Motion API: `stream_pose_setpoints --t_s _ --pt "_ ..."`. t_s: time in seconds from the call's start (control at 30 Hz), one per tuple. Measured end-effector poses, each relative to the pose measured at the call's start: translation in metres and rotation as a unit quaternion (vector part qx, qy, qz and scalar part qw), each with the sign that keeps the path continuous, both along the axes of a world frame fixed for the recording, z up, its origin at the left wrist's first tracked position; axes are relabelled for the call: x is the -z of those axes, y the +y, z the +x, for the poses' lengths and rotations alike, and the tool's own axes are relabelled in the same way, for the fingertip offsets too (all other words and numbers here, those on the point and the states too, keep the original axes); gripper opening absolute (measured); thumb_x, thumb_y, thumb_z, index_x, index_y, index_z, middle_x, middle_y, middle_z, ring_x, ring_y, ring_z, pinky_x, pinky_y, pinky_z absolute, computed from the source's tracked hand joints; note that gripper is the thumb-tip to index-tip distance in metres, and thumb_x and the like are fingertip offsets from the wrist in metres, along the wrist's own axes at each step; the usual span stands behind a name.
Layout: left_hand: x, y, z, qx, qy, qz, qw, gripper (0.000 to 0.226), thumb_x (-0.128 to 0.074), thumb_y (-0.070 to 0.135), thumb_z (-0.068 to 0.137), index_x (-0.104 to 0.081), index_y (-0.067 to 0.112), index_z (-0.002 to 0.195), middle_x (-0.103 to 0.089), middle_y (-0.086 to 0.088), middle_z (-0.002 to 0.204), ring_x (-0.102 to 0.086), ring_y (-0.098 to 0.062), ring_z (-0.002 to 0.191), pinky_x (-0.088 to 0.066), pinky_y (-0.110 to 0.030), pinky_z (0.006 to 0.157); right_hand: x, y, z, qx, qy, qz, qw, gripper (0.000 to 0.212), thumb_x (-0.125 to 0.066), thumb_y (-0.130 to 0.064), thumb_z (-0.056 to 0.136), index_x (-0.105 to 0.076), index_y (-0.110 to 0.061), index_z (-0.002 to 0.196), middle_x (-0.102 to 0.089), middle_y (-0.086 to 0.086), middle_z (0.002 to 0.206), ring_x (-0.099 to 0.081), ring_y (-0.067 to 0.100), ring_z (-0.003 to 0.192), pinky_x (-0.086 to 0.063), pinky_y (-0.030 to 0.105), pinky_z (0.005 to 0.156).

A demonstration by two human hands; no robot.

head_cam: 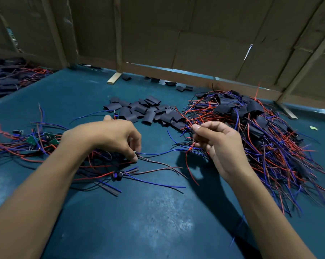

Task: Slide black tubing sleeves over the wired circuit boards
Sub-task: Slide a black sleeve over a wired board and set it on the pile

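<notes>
My left hand [111,136] pinches a small wired circuit board [135,152] at its fingertips, low over the teal table [158,212]; blue and red leads trail to the right. My right hand [216,139] is closed on the ends of those wires [192,147] beside the big heap. Loose black tubing sleeves [144,111] lie in a pile beyond both hands. Another bare board with capacitors [118,175] lies below my left hand. Bare green boards with wires [34,140] lie at the left.
A large heap of sleeved boards with red and blue wires [260,131] fills the right. A few stray sleeves [171,83] lie by the cardboard wall [195,43]. Another wire heap [10,77] sits at far left.
</notes>
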State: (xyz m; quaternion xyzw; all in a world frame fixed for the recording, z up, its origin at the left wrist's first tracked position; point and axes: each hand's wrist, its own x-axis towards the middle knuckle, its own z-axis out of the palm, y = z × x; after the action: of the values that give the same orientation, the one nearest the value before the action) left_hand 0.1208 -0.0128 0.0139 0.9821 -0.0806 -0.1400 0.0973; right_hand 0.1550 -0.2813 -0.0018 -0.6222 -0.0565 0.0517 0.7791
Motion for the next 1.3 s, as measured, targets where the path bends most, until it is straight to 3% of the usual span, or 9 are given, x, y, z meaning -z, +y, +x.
stream_pose_setpoints --t_s 0.23,0.37,0.53,0.67,0.83,0.97,1.13,1.23,1.3 --pt "-0.001 -0.016 -0.001 0.042 -0.061 0.016 0.997 0.012 -0.072 0.047 0.086 -0.067 0.037 0.081 -0.067 0.016 0.083 -0.058 0.001 0.086 -0.031 -0.037 0.090 0.007 0.003 0.003 0.044 -0.028 -0.016 0.999 0.018 -0.079 -0.005 0.083 -0.063 -0.009 0.089 -0.065 0.003 0.073 -0.063 0.020 0.070 -0.051 0.026 0.058" --pt "-0.005 -0.025 -0.004 0.051 -0.220 -0.198 0.954 0.003 -0.071 0.025 0.092 -0.071 0.022 0.092 -0.068 0.011 0.087 -0.063 -0.004 0.085 -0.049 -0.035 0.086 0.006 0.000 0.004 0.073 -0.064 0.004 0.995 0.015 -0.075 0.000 0.084 -0.065 -0.011 0.085 -0.072 0.008 0.084 -0.065 0.021 0.075 -0.054 0.030 0.069" --pt "-0.014 -0.043 -0.007 -0.040 -0.264 -0.562 0.783 0.004 -0.058 0.014 0.101 -0.056 0.015 0.098 -0.073 -0.008 0.089 -0.073 -0.027 0.071 -0.057 -0.039 0.064 0.000 -0.005 0.007 0.108 -0.078 0.101 0.986 0.022 -0.072 0.009 0.082 -0.064 -0.011 0.080 -0.073 0.019 0.105 -0.067 0.023 0.089 -0.054 0.030 0.077" --pt "-0.017 -0.052 -0.001 -0.120 -0.174 -0.758 0.617 0.015 -0.044 0.032 0.107 -0.042 0.025 0.094 -0.062 -0.001 0.074 -0.041 -0.011 0.041 -0.023 -0.023 0.044 0.004 -0.003 0.006 0.097 -0.093 0.072 0.988 0.026 -0.079 0.004 0.073 -0.070 -0.011 0.092 -0.073 0.012 0.102 -0.067 0.023 0.095 -0.054 0.038 0.091" --pt "-0.009 -0.060 0.004 -0.180 -0.035 -0.886 0.427 0.027 -0.041 0.041 0.107 -0.055 0.018 0.102 -0.037 0.006 0.062 -0.020 -0.006 0.048 -0.014 -0.018 0.044 0.006 0.012 -0.007 0.018 -0.116 -0.071 0.991 0.036 -0.080 0.005 0.078 -0.071 -0.011 0.109 -0.075 0.007 0.105 -0.069 0.010 0.091 -0.056 0.022 0.084" --pt "-0.003 -0.065 0.007 -0.206 -0.020 -0.925 0.319 0.033 -0.040 0.038 0.107 -0.059 0.014 0.097 -0.033 0.006 0.062 -0.019 -0.007 0.052 -0.019 -0.019 0.046 0.012 0.021 -0.018 -0.126 -0.101 -0.135 0.978 0.039 -0.078 0.001 0.082 -0.067 -0.012 0.117 -0.075 0.011 0.097 -0.072 0.018 0.076 -0.060 0.028 0.075" --pt "-0.002 -0.059 0.010 -0.210 -0.083 -0.932 0.282 0.031 -0.037 0.039 0.108 -0.055 0.016 0.097 -0.034 0.005 0.061 -0.024 -0.009 0.050 -0.025 -0.021 0.046 0.014 0.020 -0.023 -0.210 -0.139 -0.227 0.941 0.035 -0.071 -0.008 0.092 -0.065 -0.014 0.126 -0.076 0.013 0.102 -0.073 0.017 0.085 -0.056 0.028 0.075" --pt "-0.006 -0.054 0.009 -0.191 -0.126 -0.927 0.298 0.032 -0.035 0.041 0.109 -0.053 0.016 0.098 -0.035 0.005 0.060 -0.024 -0.009 0.051 -0.025 -0.021 0.048 0.005 0.014 -0.023 -0.283 -0.118 -0.212 0.928 0.019 -0.062 -0.014 0.098 -0.066 -0.013 0.116 -0.075 0.016 0.105 -0.072 0.024 0.085 -0.057 0.034 0.069" --pt "-0.010 -0.051 0.008 -0.169 -0.144 -0.923 0.313 0.032 -0.035 0.041 0.109 -0.053 0.017 0.098 -0.035 0.005 0.061 -0.025 -0.009 0.051 -0.027 -0.022 0.049 0.002 0.010 -0.023 -0.348 -0.043 -0.158 0.923 0.026 -0.059 -0.018 0.099 -0.062 -0.002 0.119 -0.073 0.019 0.109 -0.071 0.031 0.089 -0.057 0.036 0.069"
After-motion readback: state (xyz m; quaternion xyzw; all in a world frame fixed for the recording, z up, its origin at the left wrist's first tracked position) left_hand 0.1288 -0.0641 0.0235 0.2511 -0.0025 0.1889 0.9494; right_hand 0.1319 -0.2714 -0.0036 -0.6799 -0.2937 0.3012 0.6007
